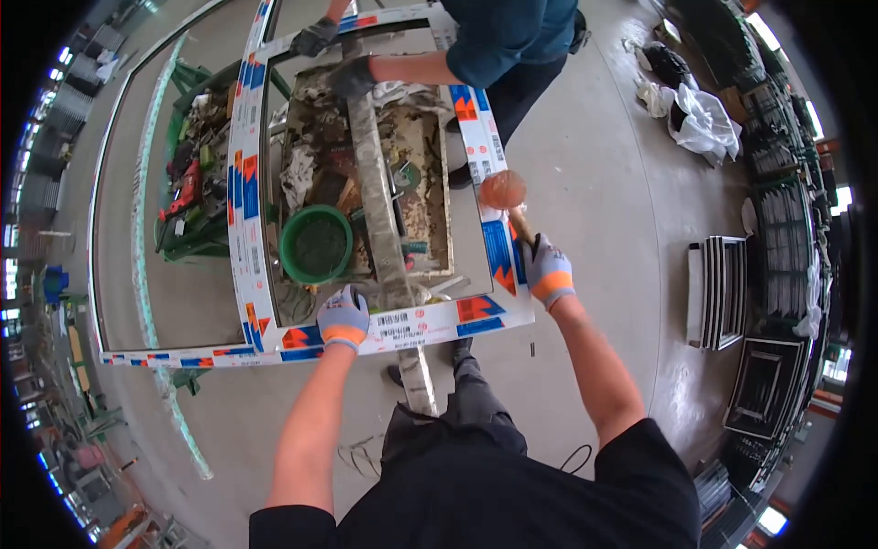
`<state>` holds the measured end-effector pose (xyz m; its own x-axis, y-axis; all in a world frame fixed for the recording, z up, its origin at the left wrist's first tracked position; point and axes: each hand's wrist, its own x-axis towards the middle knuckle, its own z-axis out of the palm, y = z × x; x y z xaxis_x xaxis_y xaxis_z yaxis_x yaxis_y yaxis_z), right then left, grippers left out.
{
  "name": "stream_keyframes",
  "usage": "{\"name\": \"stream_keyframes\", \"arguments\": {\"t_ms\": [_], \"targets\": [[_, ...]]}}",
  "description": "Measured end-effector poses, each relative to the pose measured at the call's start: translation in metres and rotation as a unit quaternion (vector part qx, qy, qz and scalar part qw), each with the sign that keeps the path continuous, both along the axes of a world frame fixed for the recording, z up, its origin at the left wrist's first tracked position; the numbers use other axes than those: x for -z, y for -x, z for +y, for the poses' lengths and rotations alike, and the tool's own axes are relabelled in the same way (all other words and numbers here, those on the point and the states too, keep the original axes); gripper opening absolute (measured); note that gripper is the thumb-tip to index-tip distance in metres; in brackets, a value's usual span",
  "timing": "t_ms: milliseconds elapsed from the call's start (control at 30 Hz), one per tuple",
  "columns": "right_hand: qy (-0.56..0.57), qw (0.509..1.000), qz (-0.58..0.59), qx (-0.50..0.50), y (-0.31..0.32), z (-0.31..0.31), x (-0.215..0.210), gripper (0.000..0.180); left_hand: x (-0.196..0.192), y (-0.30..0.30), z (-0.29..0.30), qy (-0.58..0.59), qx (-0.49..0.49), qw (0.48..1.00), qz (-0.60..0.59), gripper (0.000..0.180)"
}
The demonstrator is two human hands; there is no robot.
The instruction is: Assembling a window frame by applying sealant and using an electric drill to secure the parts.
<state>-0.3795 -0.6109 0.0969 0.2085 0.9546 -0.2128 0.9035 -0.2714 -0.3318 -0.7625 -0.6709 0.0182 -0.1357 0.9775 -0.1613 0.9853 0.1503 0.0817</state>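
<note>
two people stand at a white window frame (366,331) wrapped in blue and orange film, lying over a cluttered workbench (311,137). a co-worker's dark-gloved hand (352,77) grips the grey middle bar (380,229). the left hand (343,317) presses flat on the frame's near rail; the right hand (547,271) is curled tight around a rubber mallet (505,194) raised beside the frame's right rail.

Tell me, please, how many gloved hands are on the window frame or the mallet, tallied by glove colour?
Grey-and-orange gloves: 2, the left hand on the window frame and the right hand gripping the mallet.
Dark gloves: 2, the co-worker's hands at the far end.
Total: 4
</note>
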Motion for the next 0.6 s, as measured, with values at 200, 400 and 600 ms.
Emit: {"name": "stream_keyframes", "arguments": {"t_ms": [200, 400, 600], "targets": [[-0.004, 0.999, 0.046, 0.016, 0.013, -0.017, 0.020, 0.036, -0.025, 0.000, 0.004, 0.074, -0.024, 0.995, -0.058, 0.044], [-0.096, 0.929, 0.347, 0.082, 0.095, -0.095, 0.024, 0.023, -0.030, 0.005, -0.001, 0.094, -0.005, 0.990, -0.107, 0.051], [-0.048, 0.978, 0.191, 0.066, 0.171, -0.138, 0.036, 0.033, -0.018, 0.034, -0.023, -0.131, 0.098, 0.952, -0.260, 0.046]]}}
